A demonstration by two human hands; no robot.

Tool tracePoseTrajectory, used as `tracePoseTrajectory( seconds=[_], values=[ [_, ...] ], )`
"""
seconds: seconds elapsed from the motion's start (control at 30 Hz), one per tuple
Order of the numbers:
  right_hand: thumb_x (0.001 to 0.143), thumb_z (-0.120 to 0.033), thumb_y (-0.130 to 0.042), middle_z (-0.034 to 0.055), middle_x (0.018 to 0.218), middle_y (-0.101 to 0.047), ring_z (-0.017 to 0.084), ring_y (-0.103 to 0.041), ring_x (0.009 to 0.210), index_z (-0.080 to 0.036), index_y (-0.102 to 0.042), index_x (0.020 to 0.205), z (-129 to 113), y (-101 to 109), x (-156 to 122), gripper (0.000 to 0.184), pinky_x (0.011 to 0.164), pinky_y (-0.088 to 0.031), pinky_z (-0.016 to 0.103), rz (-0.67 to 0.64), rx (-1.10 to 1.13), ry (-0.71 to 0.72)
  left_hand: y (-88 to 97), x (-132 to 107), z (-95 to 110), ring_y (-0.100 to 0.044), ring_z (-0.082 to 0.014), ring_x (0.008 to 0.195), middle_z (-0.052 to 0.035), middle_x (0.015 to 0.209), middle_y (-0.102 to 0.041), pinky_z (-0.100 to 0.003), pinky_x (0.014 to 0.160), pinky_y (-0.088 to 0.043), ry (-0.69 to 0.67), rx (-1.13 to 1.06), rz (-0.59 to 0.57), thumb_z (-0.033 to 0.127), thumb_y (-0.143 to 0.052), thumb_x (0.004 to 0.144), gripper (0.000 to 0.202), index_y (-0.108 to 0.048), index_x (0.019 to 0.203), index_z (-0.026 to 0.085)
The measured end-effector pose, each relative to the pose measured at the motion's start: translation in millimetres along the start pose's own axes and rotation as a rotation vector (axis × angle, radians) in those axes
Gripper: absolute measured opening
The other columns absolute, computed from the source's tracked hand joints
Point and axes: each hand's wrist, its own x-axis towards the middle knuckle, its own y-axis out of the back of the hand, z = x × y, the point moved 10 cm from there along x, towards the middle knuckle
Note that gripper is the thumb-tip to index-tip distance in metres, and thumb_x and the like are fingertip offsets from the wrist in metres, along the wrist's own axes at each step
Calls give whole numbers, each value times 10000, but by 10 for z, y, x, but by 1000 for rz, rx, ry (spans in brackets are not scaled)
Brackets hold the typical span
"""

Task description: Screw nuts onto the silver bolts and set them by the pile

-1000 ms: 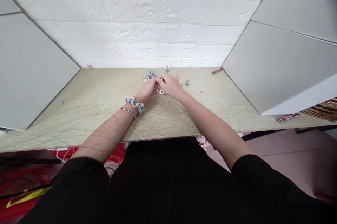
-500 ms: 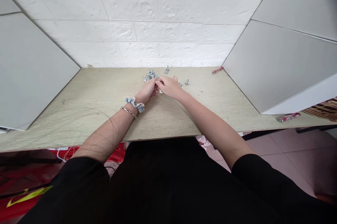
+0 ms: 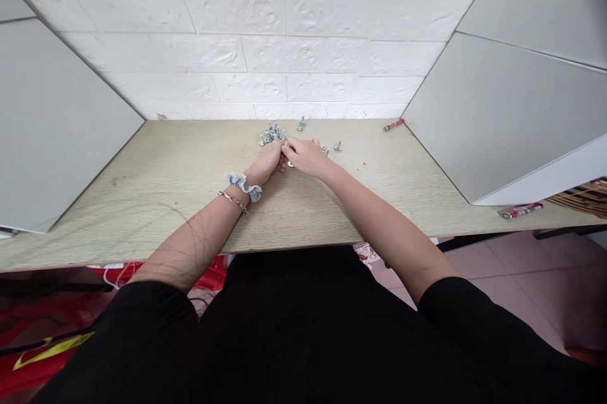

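My left hand (image 3: 269, 161) and my right hand (image 3: 306, 156) meet over the board, fingers closed and pinched together. Whatever is between their fingertips is too small and covered to make out. Just beyond the left hand lies a pile of silver bolts (image 3: 271, 133) with wide flat heads, several standing shank up. Below the joined fingers shows part of a small round metal piece (image 3: 291, 164). To the right of my right hand a single bolt (image 3: 337, 146) stands on its head, with others partly hidden by that hand. Two bolts (image 3: 301, 124) stand farther back near the wall.
A white brick-patterned wall (image 3: 263, 50) closes off the back of the wooden board (image 3: 190, 167). Grey panels (image 3: 61, 119) rise on both sides. Two red tubes, one at the back (image 3: 393, 125) and one in front (image 3: 521, 210), lie right, near a wicker basket (image 3: 581, 196).
Both hands stay pinched together in nearly the same place, with only a slight shift of the fingers. The whole view has moved a little. The bolts lie as before.
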Motion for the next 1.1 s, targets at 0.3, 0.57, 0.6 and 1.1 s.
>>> tracePoseTrajectory(
  seconds=[0.3,0.57,0.6,1.1],
  values=[
    [957,-360,-291,86,964,-708,259,-610,1016,-192,-529,888,8,-18,-5,299,1060,-241,556,-26,-14,-17,-3,26,-28,-450,-70,390,18,482,-477,-178,403,-349,20,-2,-10,159,-414,921,320,-505,614,161],
    [957,-357,-296,82,943,-708,252,-610,1002,-189,-541,892,8,-12,-3,304,1060,-232,544,-10,-4,-8,-9,16,-28,-451,-65,397,24,496,-480,-179,415,-344,19,-14,-22,166,-419,941,314,-508,640,159],
    [957,-358,-300,81,942,-707,253,-609,1003,-188,-544,892,9,-7,-1,304,1060,-231,544,-5,-5,-8,-14,13,-24,-450,-63,397,25,499,-479,-178,417,-343,18,-20,-28,171,-423,945,314,-505,641,160],
    [987,-455,-255,32,810,-681,212,-610,908,-200,-523,735,77,216,-25,448,1107,-117,606,178,73,-84,-137,-16,62,-426,-50,399,30,524,-477,-169,398,-349,-12,-161,-113,327,-384,992,384,-488,663,160]
  ],
)
